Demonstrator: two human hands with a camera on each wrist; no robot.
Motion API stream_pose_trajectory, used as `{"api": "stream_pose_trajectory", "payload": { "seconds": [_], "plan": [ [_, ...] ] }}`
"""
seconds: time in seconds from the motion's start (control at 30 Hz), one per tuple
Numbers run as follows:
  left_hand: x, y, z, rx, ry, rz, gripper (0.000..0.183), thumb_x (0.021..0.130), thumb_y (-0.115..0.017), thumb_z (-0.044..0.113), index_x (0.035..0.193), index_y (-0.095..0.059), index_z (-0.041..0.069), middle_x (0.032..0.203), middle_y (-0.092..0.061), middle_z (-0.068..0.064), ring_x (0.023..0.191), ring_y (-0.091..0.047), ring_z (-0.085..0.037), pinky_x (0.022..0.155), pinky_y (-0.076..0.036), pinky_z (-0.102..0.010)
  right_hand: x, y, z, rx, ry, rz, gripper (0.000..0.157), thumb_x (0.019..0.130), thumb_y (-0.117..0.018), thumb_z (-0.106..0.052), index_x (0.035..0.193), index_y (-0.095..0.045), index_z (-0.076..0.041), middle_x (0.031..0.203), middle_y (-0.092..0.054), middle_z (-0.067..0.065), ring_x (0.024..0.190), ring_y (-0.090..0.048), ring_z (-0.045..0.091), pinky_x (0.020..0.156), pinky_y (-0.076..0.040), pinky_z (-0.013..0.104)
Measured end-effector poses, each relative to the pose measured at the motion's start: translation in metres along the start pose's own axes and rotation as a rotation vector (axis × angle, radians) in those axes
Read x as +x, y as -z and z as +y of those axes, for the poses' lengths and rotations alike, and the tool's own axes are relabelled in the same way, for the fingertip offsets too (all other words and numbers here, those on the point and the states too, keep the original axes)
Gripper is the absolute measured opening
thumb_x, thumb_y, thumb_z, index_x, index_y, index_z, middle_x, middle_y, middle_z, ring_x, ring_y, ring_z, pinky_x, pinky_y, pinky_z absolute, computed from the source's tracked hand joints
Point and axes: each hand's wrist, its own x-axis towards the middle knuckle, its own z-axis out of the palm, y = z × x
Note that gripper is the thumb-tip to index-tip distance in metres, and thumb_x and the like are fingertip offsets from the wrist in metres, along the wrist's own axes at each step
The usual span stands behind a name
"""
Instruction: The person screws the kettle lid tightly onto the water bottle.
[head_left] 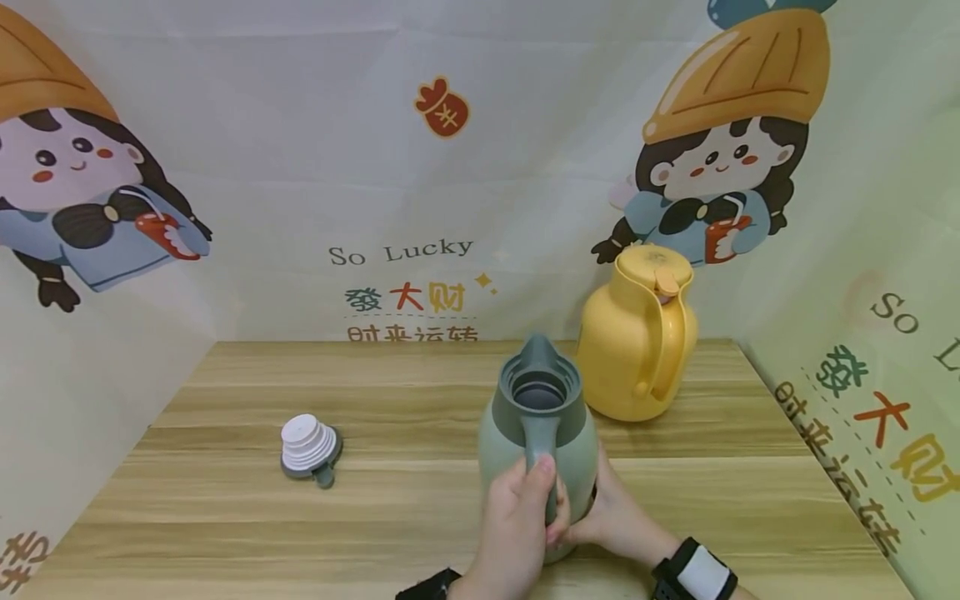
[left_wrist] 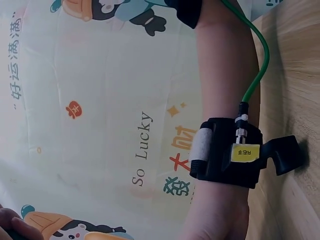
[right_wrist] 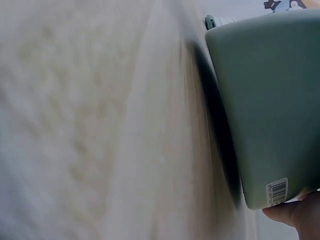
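Note:
A green thermos jug (head_left: 491,437) with a darker collar stands uncovered in front of me, its dark mouth facing up and its spout pointing away. My left hand (head_left: 517,508) grips the handle, thumb along its top. Low on the right side of the body, my right hand (head_left: 618,508) holds the jug; some of its fingers are hidden behind it. In the right wrist view the right thumb (right_wrist: 282,212) lies by the jug's base, next to a barcode sticker (right_wrist: 276,192). To the left, a white ribbed stopper (head_left: 306,446) with a grey-green cap lies cap-down.
A yellow thermos jug (head_left: 615,358) with its lid on stands behind and right of the green one. All this is on a wood-grain table (head_left: 405,417), bounded by printed cloth walls (head_left: 300,167). Bands with cameras (head_left: 697,571) circle both wrists.

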Motion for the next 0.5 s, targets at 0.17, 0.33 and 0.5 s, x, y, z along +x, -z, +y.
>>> {"api": "stream_pose_trajectory", "payload": {
  "seconds": [0.17, 0.33, 0.5],
  "plan": [
    [-0.003, -0.001, -0.004, -0.014, -0.011, -0.021, 0.039, 0.102, -0.031, 0.011, 0.068, -0.036, -0.007, 0.045, -0.028, -0.02, 0.04, -0.031, -0.007, 0.038, -0.027, -0.019, -0.002, 0.0, 0.005, -0.006, -0.003, -0.001, 0.119, 0.052, -0.087, -0.001, 0.142, -0.011, -0.019, 0.133, -0.033, 0.013, 0.116, -0.037, 0.023, 0.096, -0.029, 0.024],
    [-0.004, -0.002, -0.011, -0.004, -0.096, -0.057, 0.035, 0.1, -0.029, 0.005, 0.068, -0.037, -0.006, 0.043, -0.031, -0.018, 0.038, -0.031, -0.01, 0.036, -0.027, -0.02, -0.003, 0.002, 0.007, 0.027, 0.012, -0.014, 0.123, 0.052, -0.087, 0.001, 0.143, -0.008, -0.022, 0.137, -0.03, 0.012, 0.121, -0.033, 0.022, 0.098, -0.024, 0.02],
    [-0.006, -0.002, -0.016, -0.012, -0.175, -0.081, 0.032, 0.099, -0.027, 0.0, 0.068, -0.037, -0.005, 0.042, -0.032, -0.015, 0.036, -0.03, -0.016, 0.033, -0.027, -0.022, -0.004, 0.002, 0.014, 0.028, 0.025, -0.021, 0.128, 0.051, -0.087, 0.003, 0.144, -0.003, -0.021, 0.14, -0.026, 0.013, 0.123, -0.03, 0.021, 0.099, -0.021, 0.018]
  ]
}}
